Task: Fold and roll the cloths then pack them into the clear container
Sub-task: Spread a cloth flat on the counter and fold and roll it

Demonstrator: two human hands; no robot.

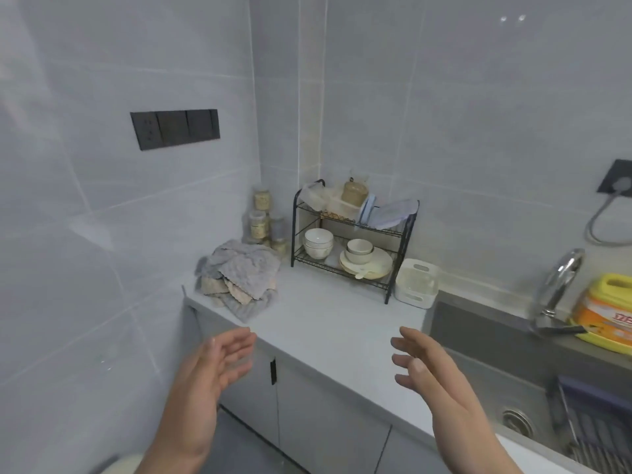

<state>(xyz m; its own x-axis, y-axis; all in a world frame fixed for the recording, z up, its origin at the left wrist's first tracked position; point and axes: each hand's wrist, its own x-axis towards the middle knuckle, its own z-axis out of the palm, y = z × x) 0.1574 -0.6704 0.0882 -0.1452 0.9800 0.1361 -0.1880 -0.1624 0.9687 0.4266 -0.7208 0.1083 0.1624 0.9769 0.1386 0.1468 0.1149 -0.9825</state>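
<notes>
A: Nearest you?
B: Two hands. Your left hand (219,364) and right hand (424,367) hover at the counter's (342,319) front edge, palms facing, fingers apart and slack, holding nothing.
A: Cloths?
B: One heap of cloths (239,275), grey and beige, far left against the wall. Crumpled, no clear long axis; count unclear. Beyond: one rack (407,234), one white tub (415,283) just beside it.
</notes>
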